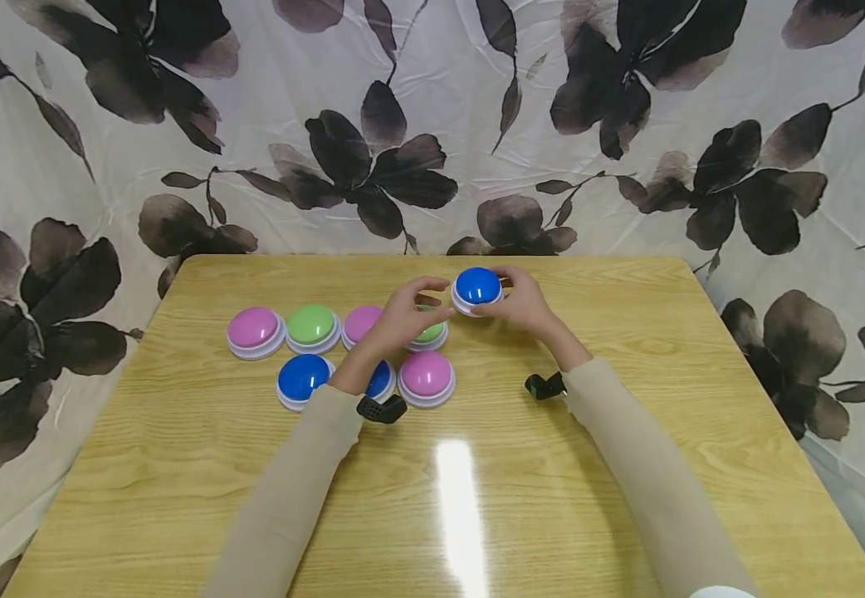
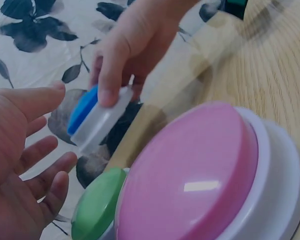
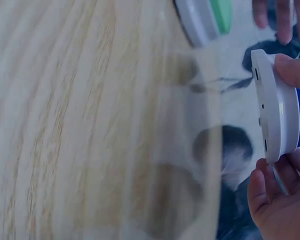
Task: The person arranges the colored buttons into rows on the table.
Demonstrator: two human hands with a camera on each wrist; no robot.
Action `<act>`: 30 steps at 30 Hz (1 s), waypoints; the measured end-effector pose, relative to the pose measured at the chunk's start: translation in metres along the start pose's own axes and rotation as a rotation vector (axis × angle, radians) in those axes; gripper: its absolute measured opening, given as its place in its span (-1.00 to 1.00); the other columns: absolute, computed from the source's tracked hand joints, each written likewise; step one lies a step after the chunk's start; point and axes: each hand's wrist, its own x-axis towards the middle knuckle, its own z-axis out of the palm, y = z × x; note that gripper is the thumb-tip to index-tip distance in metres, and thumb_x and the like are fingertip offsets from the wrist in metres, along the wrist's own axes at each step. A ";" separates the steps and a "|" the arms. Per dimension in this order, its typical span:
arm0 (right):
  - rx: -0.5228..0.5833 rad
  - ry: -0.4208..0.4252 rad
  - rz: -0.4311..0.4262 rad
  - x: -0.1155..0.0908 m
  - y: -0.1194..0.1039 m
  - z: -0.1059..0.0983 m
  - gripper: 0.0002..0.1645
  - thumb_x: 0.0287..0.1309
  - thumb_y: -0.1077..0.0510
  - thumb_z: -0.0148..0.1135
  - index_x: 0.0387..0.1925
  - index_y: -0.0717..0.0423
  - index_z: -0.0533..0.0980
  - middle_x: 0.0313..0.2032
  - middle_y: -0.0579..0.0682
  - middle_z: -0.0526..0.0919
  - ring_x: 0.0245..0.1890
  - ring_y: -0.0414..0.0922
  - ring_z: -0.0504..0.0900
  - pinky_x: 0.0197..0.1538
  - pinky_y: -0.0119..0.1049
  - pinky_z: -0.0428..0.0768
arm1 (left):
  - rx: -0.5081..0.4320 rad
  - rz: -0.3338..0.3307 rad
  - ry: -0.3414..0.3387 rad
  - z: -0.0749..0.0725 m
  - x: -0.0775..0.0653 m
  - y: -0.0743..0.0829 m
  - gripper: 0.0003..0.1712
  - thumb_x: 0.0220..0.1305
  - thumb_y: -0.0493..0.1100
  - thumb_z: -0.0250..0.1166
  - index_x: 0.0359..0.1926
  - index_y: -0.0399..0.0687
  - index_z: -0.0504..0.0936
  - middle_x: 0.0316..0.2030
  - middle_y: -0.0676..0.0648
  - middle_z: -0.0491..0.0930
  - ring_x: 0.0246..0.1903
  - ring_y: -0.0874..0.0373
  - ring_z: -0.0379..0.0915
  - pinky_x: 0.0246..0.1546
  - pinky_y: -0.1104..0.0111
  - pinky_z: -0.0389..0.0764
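Observation:
My right hand (image 1: 525, 304) grips a blue dome push button (image 1: 477, 285) by its white round base, thumb on one side and fingers on the other. In the right wrist view the flat underside of the white base (image 3: 266, 110) shows, raised over the table. Just left of it, my left hand (image 1: 408, 316) is held with fingers apart and nothing between them. That hand partly covers a green button (image 1: 430, 334) and a pink button (image 1: 362, 322). A pink button (image 2: 190, 175) looms close in the left wrist view.
More buttons stand left on the wooden table (image 1: 589, 498): a pink one (image 1: 253, 326) and a green one (image 1: 310, 324) behind, two blue (image 1: 304, 376) and a pink one (image 1: 427, 374) in front. Flower-patterned cloth (image 1: 432, 124) hangs beyond the table's back edge.

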 end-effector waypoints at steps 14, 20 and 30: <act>-0.059 -0.072 -0.211 -0.019 -0.053 -0.004 -0.05 -0.22 0.01 0.62 0.22 0.23 0.41 0.11 0.12 0.50 0.05 0.05 0.48 0.05 -0.03 0.54 | 0.090 0.078 -0.071 -0.026 -0.012 0.003 -0.15 0.08 -0.03 0.50 0.37 0.01 0.35 0.27 -0.04 0.37 0.10 0.02 0.43 0.12 0.09 0.46; -0.042 -0.135 -0.273 -0.023 -0.068 0.005 -0.08 -0.21 0.01 0.61 0.20 0.24 0.42 0.08 0.09 0.51 0.00 0.03 0.50 0.02 -0.08 0.56 | 0.166 0.069 -0.056 -0.038 -0.025 0.009 -0.13 0.09 -0.01 0.49 0.38 -0.06 0.32 0.28 -0.09 0.37 0.12 -0.02 0.40 0.13 0.07 0.44; -0.087 -0.196 -0.378 -0.032 -0.099 0.042 -0.05 -0.23 -0.13 0.61 0.19 0.17 0.43 0.05 0.02 0.49 0.02 -0.09 0.45 0.03 -0.13 0.56 | 0.270 0.066 -0.017 -0.071 -0.066 0.004 -0.10 0.03 0.08 0.51 0.37 0.03 0.35 0.23 -0.09 0.40 0.14 -0.05 0.39 0.08 0.04 0.52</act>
